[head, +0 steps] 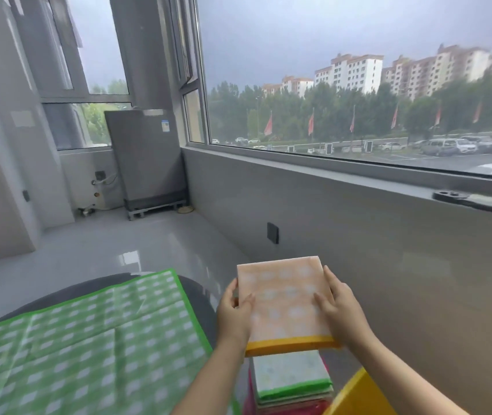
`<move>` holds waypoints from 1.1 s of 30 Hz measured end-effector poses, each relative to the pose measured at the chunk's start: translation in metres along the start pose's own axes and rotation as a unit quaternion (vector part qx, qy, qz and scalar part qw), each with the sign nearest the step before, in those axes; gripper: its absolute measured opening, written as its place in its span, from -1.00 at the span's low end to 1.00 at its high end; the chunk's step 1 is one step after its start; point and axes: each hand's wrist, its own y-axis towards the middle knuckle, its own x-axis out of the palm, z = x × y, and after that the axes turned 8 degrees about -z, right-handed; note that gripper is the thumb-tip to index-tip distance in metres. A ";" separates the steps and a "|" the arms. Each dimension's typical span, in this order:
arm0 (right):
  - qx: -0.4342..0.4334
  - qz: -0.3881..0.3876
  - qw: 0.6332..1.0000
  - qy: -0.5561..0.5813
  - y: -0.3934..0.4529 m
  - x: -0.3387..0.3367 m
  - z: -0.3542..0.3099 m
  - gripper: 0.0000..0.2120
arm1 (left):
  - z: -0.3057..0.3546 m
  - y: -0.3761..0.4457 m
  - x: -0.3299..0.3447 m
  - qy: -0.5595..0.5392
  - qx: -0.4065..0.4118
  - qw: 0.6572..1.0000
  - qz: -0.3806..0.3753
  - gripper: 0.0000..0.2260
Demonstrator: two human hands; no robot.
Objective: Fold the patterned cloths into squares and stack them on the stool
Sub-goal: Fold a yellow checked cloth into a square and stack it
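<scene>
A folded orange cloth (283, 301) with pale dots and a yellow hem is held in the air between both hands. My left hand (234, 316) grips its left edge, thumb on top. My right hand (339, 307) grips its right edge, fingers over the top. Directly below it sits a stack of folded cloths (291, 381), the top one pale with a green hem; the stool under the stack is hidden. A green checked cloth (83, 342) lies spread flat on a dark round table (197, 298) at the left.
A yellow object (355, 396) sits at the bottom right beside the stack. A grey wall with a dark socket (272, 233) and a window sill runs along the right. A grey washing machine (146, 157) stands in the far corner across glossy floor.
</scene>
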 end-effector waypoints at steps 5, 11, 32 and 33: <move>0.055 -0.004 0.998 0.003 0.018 -0.006 0.069 -0.44 | -0.054 0.018 0.048 0.060 -0.036 0.998 0.009 -0.62; 0.117 -0.042 0.992 -0.004 0.035 0.035 0.133 -0.44 | -0.120 0.035 0.063 0.184 -0.114 0.974 0.060 -0.64; 0.163 -0.106 0.967 -0.164 0.045 0.126 0.215 -0.43 | -0.213 0.052 0.046 0.312 -0.209 0.923 0.087 -0.59; 0.163 -0.104 0.966 -0.173 0.043 0.127 0.216 -0.44 | -0.214 0.049 0.046 0.309 -0.206 0.924 0.090 -0.58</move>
